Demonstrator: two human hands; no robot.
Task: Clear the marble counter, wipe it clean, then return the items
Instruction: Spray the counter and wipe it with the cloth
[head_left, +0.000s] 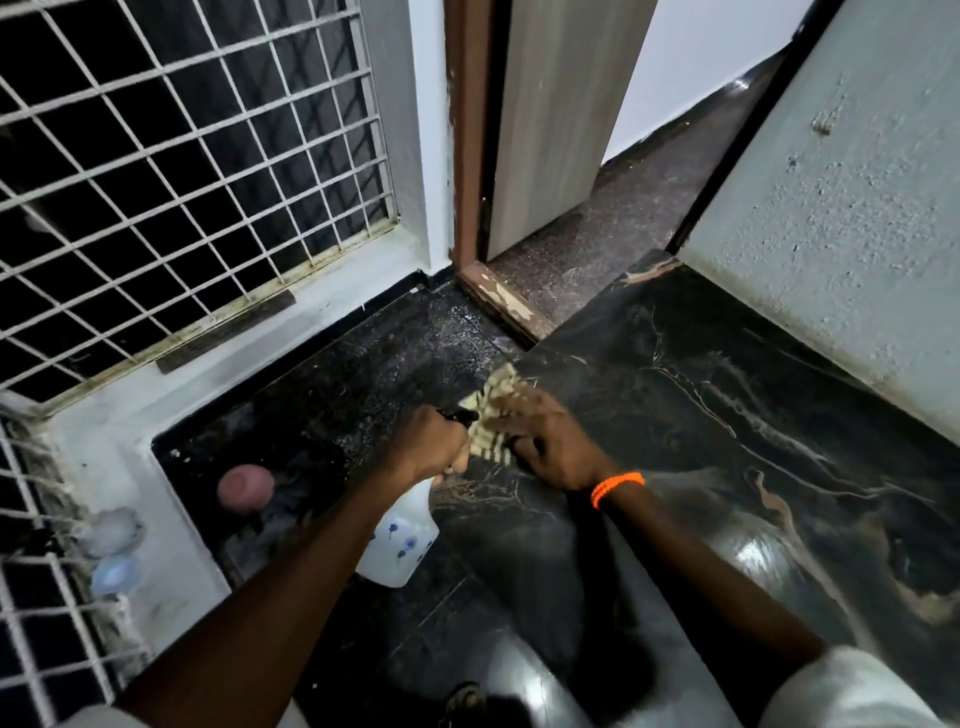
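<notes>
Fingers, left hand (426, 441): curled round the neck of a white plastic spray bottle with small blue flower prints (397, 543), its black nozzle (460, 414) pointing toward the cloth.
Fingers, right hand (548, 441): bent down onto a cream-and-brown striped cloth (493, 410), pressing it against the stone; whether they pinch the fabric I cannot tell.
Cloth: bunched at the left edge of the black marble surface with pale veining (727, 405), partly under the right hand, its far end sticking out beyond the fingertips.
Spray bottle: held tilted, body hanging below the left hand, over the lower dark floor (363, 374) just beside the surface edge.
Hands: close together, nearly touching at the cloth.
Right wrist: wears an orange beaded band (617, 487).
Surface: glossy, with light reflections near its front.
Floor corner: a blurred reddish-brown round object (245, 488) lies on the dark floor, left of the bottle.
Ledge at left: two pale blurred round things (111, 551) sit beside a white metal window grille (182, 171).
Beyond: a wooden door frame (467, 130) and a grey-brown door (561, 114) standing ajar.
</notes>
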